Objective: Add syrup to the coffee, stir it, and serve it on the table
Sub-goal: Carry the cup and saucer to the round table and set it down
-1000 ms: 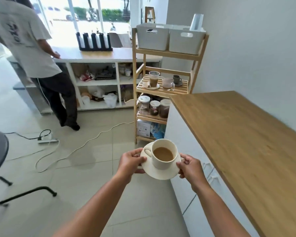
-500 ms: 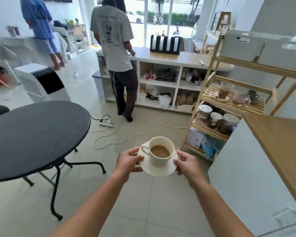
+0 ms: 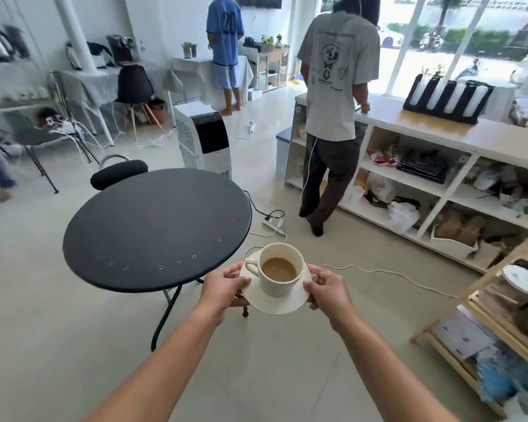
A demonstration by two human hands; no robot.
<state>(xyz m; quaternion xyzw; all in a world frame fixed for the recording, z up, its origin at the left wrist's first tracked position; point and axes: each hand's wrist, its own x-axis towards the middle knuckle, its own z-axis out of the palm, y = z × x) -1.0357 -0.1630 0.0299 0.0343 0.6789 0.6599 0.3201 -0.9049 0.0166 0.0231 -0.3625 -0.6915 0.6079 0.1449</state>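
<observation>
A white cup (image 3: 279, 284) of milky coffee stands on a white saucer (image 3: 275, 301), its handle turned to the left. My left hand (image 3: 223, 287) pinches the saucer's left rim and my right hand (image 3: 328, 289) pinches its right rim. I carry it in the air above the floor, just off the near right edge of a round black table (image 3: 156, 226) with a bare top.
A black chair (image 3: 118, 173) stands behind the table. A white cable and a power strip (image 3: 273, 223) lie on the floor. A person (image 3: 336, 117) stands at the long shelf counter (image 3: 439, 132). A wooden rack (image 3: 500, 315) is on the right and an air cooler (image 3: 203, 140) beyond the table.
The view has swung left: the wooden counter has left the frame and the black table now lies straight ahead and closer. Both hands keep the same hold on the saucer.
</observation>
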